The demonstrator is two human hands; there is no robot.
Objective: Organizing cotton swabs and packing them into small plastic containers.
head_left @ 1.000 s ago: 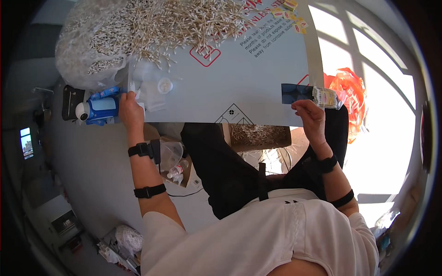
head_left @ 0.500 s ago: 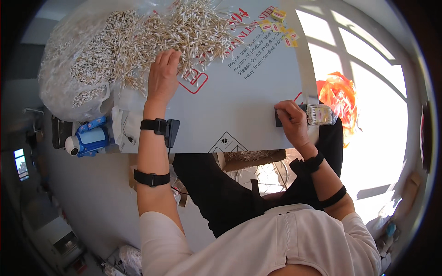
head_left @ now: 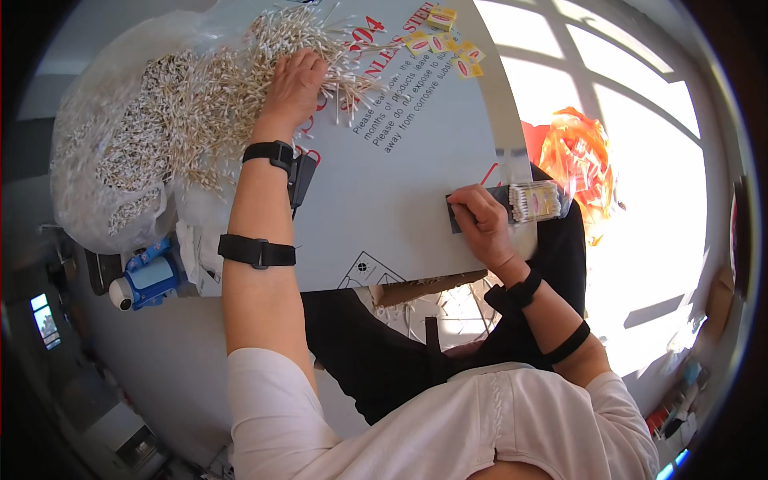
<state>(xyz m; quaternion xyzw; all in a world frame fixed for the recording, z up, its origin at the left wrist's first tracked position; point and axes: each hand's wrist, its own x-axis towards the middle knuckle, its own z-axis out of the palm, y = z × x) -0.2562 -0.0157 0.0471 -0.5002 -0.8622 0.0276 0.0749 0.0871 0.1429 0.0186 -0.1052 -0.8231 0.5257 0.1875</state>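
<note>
A large loose heap of cotton swabs [head_left: 212,132] covers the far left of the table. My left hand [head_left: 294,90] lies on its right part, palm down, fingers slightly bent and apart; their tips are partly lost among the swabs. Near the table's right edge, my right hand [head_left: 482,224] is closed, thumb against curled fingers, over a dark flat piece [head_left: 456,216]. What its fingers hold, if anything, is hidden. Just right of that hand, a clear pack of cotton swabs [head_left: 534,202] with a yellow label lies on its side at the table edge.
Clear plastic bagging [head_left: 76,172] surrounds the heap's left side. Several small yellow label cards [head_left: 442,42] lie at the far right of the grey printed tabletop [head_left: 400,208]. A blue and white bottle-like object [head_left: 152,280] is beyond the left edge. Orange plastic bags [head_left: 574,164] lie right of the table.
My left hand has moved forward, farther onto the swabs. The view has shifted, so the table sits more to the left. My right hand stays closed beside the pack.
</note>
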